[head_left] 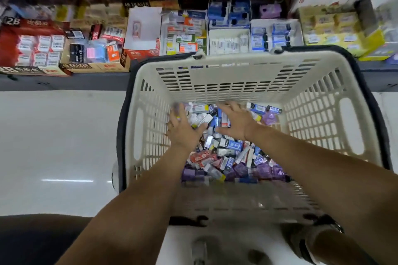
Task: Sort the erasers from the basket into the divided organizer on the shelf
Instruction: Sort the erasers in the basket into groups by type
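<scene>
resting on erasers (226, 153) in the basket (215, 75), both hands (185, 129) spread.

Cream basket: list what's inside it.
A heap of wrapped erasers: blue, purple, red, white. The left hand and right hand spread over it, covering some; the basket floor is hidden.
</scene>
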The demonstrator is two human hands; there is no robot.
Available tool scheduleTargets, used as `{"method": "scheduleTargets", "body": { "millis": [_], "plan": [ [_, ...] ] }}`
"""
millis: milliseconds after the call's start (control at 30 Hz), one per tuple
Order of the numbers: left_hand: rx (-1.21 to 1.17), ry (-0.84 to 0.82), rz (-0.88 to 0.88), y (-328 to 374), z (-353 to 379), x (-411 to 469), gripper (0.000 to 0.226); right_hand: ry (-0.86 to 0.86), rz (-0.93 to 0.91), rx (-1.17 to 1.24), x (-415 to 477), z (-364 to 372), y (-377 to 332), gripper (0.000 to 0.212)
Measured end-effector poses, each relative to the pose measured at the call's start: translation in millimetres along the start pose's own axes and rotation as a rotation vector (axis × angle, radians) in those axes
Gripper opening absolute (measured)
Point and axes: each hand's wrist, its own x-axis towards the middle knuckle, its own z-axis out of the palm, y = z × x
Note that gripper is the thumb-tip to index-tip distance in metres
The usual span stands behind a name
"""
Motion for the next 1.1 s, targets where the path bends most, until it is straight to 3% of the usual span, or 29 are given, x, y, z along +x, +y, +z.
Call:
{"method": "scheduleTargets", "body": {
  "millis": [133, 267, 400, 533, 767, 967, 1100],
  "plan": [
    [0.0, 0.017, -0.009, -3, 0, 3, 0.095, -0.026, 0.016, -0.141, 10, 2, -3, 0.084],
    [-0.111, 0.084, 0.014, -1, 5, 7, 0.074, -0.072, 0.048, -0.246, 16, -7, -3, 0.086],
    [-0.221, 0.025, 0.013, 5, 0, 17, 0.055, -0.092, 0.056, -0.28, 14, -2, 2, 0.087],
    [-0.192, -0.087, -0.061, 9, -5, 26, 0.055, -0.115, 0.04, -0.262, 8, 2, 5, 0.094],
    [-0.288, -0.104, -0.17, 24, -10, 28, 0.048, -0.171, 0.028, -0.288, 13, 0, 3, 0.109],
    [-0.259, -0.134, -0.152, 4, -11, 42, 0.055, -0.301, 0.088, -0.175, 30, -23, 12, 0.094],
    [-0.264, -0.149, -0.145, 8, -2, 30, 0.048, -0.32, 0.028, -0.103, 28, -24, 12, 0.079]
  ]
}}
